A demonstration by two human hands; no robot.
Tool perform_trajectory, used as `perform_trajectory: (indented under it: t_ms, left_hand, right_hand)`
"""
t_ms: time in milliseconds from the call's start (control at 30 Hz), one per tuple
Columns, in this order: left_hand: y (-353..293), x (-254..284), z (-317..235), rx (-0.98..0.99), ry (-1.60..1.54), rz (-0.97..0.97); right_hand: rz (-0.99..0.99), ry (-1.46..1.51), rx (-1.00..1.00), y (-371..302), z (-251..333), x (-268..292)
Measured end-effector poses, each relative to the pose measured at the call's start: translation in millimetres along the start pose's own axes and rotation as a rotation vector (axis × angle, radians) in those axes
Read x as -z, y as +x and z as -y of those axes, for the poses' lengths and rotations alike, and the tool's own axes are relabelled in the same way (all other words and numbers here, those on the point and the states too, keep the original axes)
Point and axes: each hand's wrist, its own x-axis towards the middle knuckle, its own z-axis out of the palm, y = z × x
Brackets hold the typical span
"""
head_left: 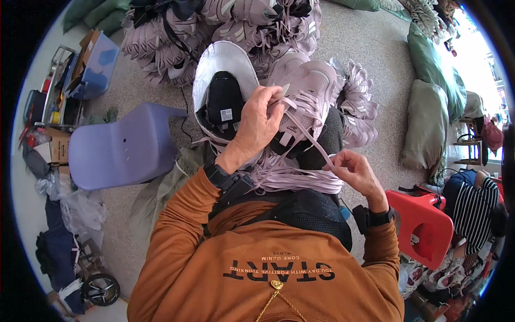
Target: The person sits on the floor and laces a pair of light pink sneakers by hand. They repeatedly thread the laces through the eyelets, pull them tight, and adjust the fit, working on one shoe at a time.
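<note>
A pale pink sneaker (316, 88) sits in front of me at my knees, its toe pointing away. My left hand (257, 119) is at the near left of its upper, thumb and finger pinched on a small pale pointed piece (285, 89). From the sneaker's eyelets a flat pink shoelace (311, 138) runs toward me. My right hand (354, 170) pinches that shoelace farther down, near my lap. A thick bundle of pink laces (300, 180) lies across my lap. Left of the sneaker is a white-lined open holder (228, 53) with a black labelled piece (222, 96) inside.
Piled pink sneakers (177, 40) lie ahead, with a row of more (359, 102) to the right. A purple plastic chair (123, 145) stands at left, a red stool (421, 225) at right. Green sacks (426, 121) line the right; a person in stripes (475, 212) is beyond.
</note>
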Motion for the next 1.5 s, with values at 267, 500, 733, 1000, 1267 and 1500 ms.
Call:
perform_trajectory:
  t_ms: [267,500,733,1000,1267,1500]
  left_hand:
    - [-22,14,-23,-0.335,0.309,0.016]
    - [-36,-5,-35,-0.413,0.394,0.071]
    - [-18,-25,-38,-0.443,0.602,0.25]
    - [-13,-38,-27,-0.438,0.678,0.215]
    - [-8,-36,-18,-0.524,0.575,0.176]
    - [-7,3,-52,0.176,-0.605,0.366]
  right_hand:
    - [-0.078,0.143,0.079,28,-2,-22]
    - [-0.219,-0.297,0.347,33,2,-40]
    - [0.053,-0.188,0.198,29,-6,-55]
    - [0.296,0.312,0.005,44,-6,-66]
    - [0.26,0.15,0.005,36,-6,-60]
    - [0.045,-0.211,0.237,17,12,-41]
